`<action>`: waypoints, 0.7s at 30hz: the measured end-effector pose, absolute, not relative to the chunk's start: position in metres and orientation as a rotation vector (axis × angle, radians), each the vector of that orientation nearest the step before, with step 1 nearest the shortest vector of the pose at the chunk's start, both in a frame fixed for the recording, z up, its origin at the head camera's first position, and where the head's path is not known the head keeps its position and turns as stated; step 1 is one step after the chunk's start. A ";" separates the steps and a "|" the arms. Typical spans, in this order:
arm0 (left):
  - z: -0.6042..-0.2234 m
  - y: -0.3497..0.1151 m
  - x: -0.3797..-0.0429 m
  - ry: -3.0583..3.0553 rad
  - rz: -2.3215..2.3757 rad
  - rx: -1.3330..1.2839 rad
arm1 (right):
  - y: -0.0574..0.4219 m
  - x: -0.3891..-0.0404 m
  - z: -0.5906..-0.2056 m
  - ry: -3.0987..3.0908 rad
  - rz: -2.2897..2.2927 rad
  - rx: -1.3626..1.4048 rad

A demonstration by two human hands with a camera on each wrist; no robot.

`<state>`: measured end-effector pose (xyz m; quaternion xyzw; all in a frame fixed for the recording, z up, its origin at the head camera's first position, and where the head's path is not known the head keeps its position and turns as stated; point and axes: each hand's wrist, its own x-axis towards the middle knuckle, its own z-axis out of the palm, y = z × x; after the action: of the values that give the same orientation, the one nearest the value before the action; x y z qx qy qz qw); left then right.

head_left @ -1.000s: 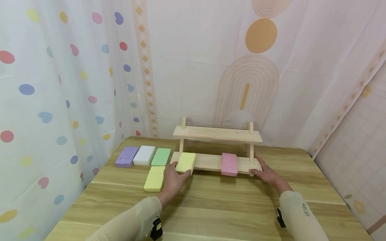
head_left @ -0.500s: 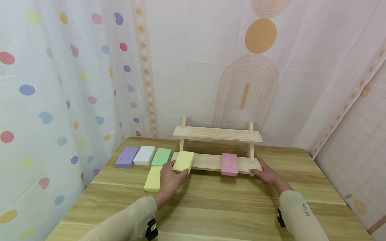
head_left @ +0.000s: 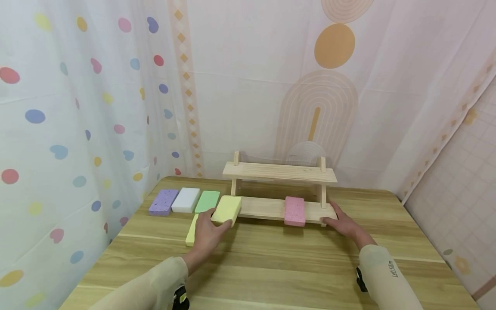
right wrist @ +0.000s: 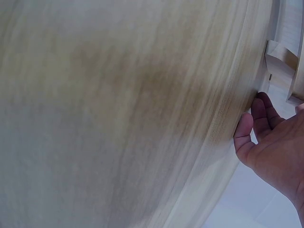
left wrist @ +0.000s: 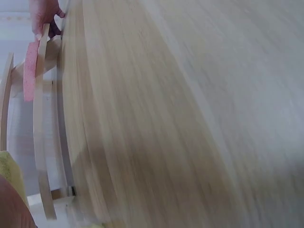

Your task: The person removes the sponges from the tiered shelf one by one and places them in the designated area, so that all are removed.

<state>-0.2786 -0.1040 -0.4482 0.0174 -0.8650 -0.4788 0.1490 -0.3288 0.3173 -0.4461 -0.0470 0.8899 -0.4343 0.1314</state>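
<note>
My left hand [head_left: 205,234] holds a yellow sponge [head_left: 226,209] between thumb and fingers, tilted in front of the left end of a two-tier wooden shelf [head_left: 279,171]. The left wrist view catches only a corner of that sponge [left wrist: 12,176]. On the lower tier lies a pink sponge [head_left: 294,211], its front end past the board's edge. My right hand [head_left: 345,224] grips the right end of the lower tier, thumb in front and fingers behind. A second yellow sponge [head_left: 191,237] lies on the table, partly hidden by the left hand.
Left of the shelf, a purple sponge [head_left: 163,202], a white sponge [head_left: 186,199] and a green sponge [head_left: 207,201] lie in a row on the wooden table [head_left: 271,275]. Patterned curtains [head_left: 248,86] hang behind and to the sides.
My left hand has moved left with the yellow sponge, from over the lower tier to its left end, covering more of the second yellow sponge. The right hand stays put.
</note>
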 end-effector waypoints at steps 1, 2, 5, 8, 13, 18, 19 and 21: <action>-0.448 -0.107 -0.278 -2.484 -1.370 0.049 | 0.317 -0.329 -0.446 2.583 -1.262 -0.135; -0.447 -0.109 -0.279 -2.483 -1.369 0.053 | 0.318 -0.329 -0.446 2.582 -1.263 -0.134; -0.444 -0.119 -0.278 -2.479 -1.358 0.063 | 0.319 -0.329 -0.447 2.578 -1.268 -0.140; -0.442 -0.129 -0.279 -2.485 -1.355 0.088 | 0.321 -0.331 -0.450 2.576 -1.280 -0.148; -0.438 -0.146 -0.278 -2.492 -1.356 0.115 | 0.321 -0.331 -0.451 2.577 -1.297 -0.159; -0.436 -0.162 -0.277 -2.494 -1.347 0.125 | 0.318 -0.329 -0.446 2.582 -1.268 -0.147; -0.436 -0.166 -0.277 -2.494 -1.340 0.127 | 0.318 -0.329 -0.446 2.585 -1.265 -0.142; -0.435 -0.174 -0.276 -2.498 -1.330 0.140 | 0.318 -0.330 -0.446 2.590 -1.258 -0.142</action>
<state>-0.2764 -0.1740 -0.4348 0.0488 -0.8712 -0.4639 0.1532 -0.3299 0.3177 -0.4462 -0.0488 0.8909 -0.4328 0.1290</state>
